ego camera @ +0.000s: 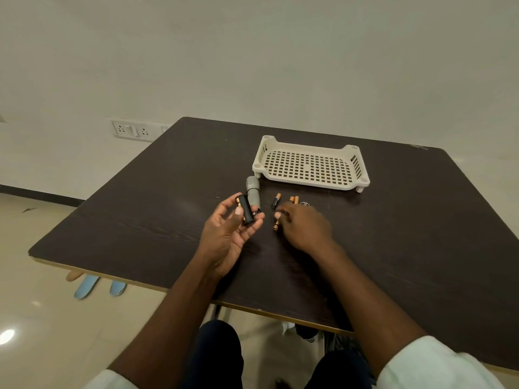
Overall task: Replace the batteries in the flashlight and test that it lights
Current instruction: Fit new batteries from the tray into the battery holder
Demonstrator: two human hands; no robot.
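Observation:
My left hand point(227, 231) is palm up above the dark table point(157, 209) and grips a black battery holder point(246, 211) with copper-ended cells in it. Just behind it the grey flashlight body point(252, 193) lies on the table. My right hand point(304, 227) is palm down to the right, its fingertips on a copper-and-black battery point(276, 224) that points toward me. Another battery point(276, 200) lies loose behind it. Two more batteries point(294, 199) lie side by side at my right fingertips, next to a small silver cap point(304, 204).
A cream perforated plastic tray point(310, 167) stands at the back of the table, behind the batteries. The wall with a socket plate point(134, 130) is on the left. Blue slippers point(97, 286) sit on the floor under the near left edge.

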